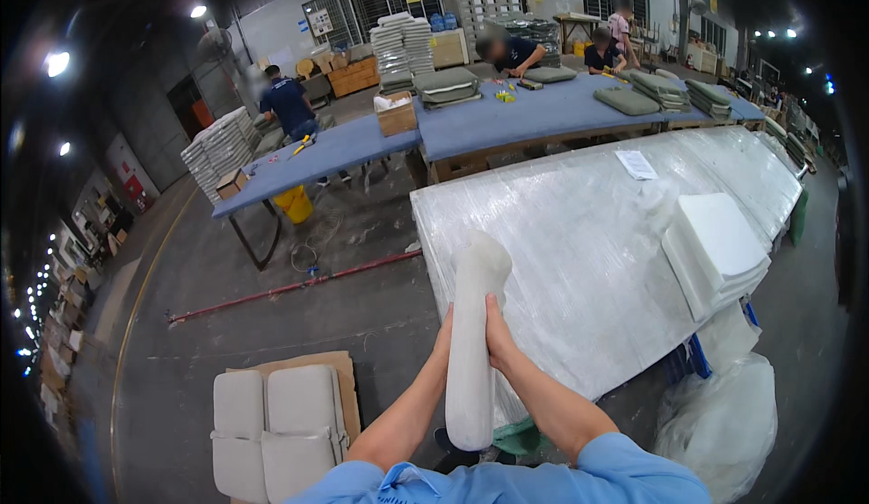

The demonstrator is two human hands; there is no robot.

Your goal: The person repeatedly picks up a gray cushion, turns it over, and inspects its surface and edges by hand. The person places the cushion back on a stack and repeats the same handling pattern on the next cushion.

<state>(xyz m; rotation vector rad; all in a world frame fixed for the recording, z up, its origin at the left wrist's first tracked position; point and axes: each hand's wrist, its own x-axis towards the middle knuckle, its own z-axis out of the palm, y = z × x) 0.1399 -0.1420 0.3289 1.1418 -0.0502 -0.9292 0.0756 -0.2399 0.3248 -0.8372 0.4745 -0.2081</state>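
A pale grey seat cushion (pixel 470 368), edge-on to me, stands between my hands in front of my chest. It seems to be in a clear plastic bag, whose loose far end (pixel 484 255) bunches up over the table. My left hand (pixel 444 334) presses against its left side; most of those fingers are hidden by the cushion. On its right side lies my right hand (pixel 495 330), thumb upward. Just beyond is a large table (pixel 561 242) covered in shiny clear plastic. A stack of white foam sheets (pixel 715 251) sits on its right part.
Grey cushions (pixel 299 404) lie on cardboard on the floor at lower left. Crumpled clear plastic (pixel 724 423) hangs at lower right. Beyond, blue-topped tables (pixel 543 119) bear green-grey cushions and a cardboard box (pixel 395 115). Several people work there. A red pipe (pixel 299 287) runs along the floor.
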